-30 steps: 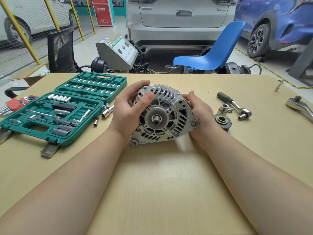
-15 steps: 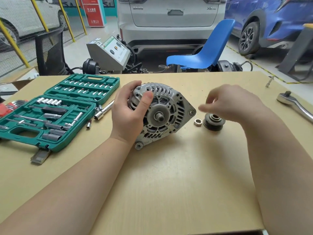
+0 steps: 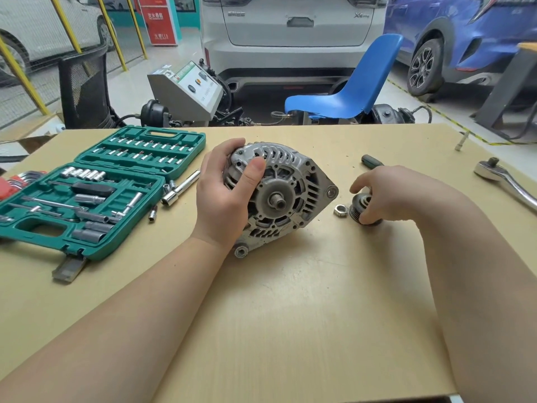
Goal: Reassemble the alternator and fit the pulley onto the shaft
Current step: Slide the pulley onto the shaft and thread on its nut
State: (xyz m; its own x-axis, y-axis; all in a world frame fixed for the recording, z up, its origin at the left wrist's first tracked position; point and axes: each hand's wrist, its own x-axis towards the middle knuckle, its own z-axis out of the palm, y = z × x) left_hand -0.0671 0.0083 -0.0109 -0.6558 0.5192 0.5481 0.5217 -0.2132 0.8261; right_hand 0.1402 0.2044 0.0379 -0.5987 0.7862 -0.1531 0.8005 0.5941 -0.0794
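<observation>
The grey alternator (image 3: 293, 196) lies tilted on the tan table (image 3: 290, 315), its bare threaded shaft (image 3: 278, 202) pointing toward me. My left hand (image 3: 226, 199) grips its left side, thumb across the front housing. To its right sits the dark grooved pulley (image 3: 361, 207) on the table. My right hand (image 3: 389, 193) comes down over the pulley with fingers curled round its rim. A loose hex nut (image 3: 340, 210) lies between the alternator and the pulley.
An open green socket set case (image 3: 96, 187) takes up the left of the table, with loose sockets and an extension bar (image 3: 180, 189) beside it. A chrome ratchet (image 3: 505, 181) lies at the right edge. A green-handled tool (image 3: 372, 162) shows behind my right hand.
My right hand left the alternator's right side, swung out to the right and dropped onto the pulley, closing its fingers round it. My left hand kept its hold on the alternator.
</observation>
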